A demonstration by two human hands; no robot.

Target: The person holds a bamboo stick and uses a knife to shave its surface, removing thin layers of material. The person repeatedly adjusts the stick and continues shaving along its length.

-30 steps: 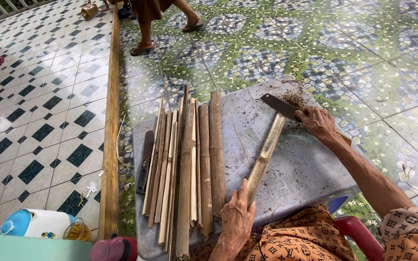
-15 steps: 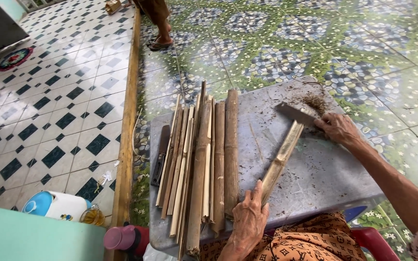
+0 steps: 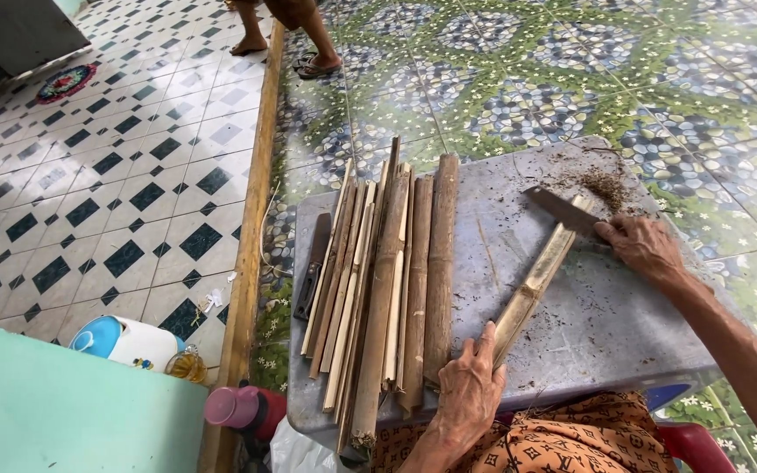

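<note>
Even, soft daylight, only faint shadows, no glare; sharp overall, with slight wide-angle stretching at the edges.

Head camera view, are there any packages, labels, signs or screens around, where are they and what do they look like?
No signs or screens show; only containers.
Tub: floor, lower left; rounded, white with blue lid, small coloured print.
Jar: right beside the tub; clear, amber contents.
Bottle: on the floor below the table's near-left corner; pink cap.

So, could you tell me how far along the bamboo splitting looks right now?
Done: a row of split bamboo strips lies on the grey board. In hand: the left hand steadies one bamboo piece while the right hand sets the cleaver on its far end. No other uncut piece shows.
</note>
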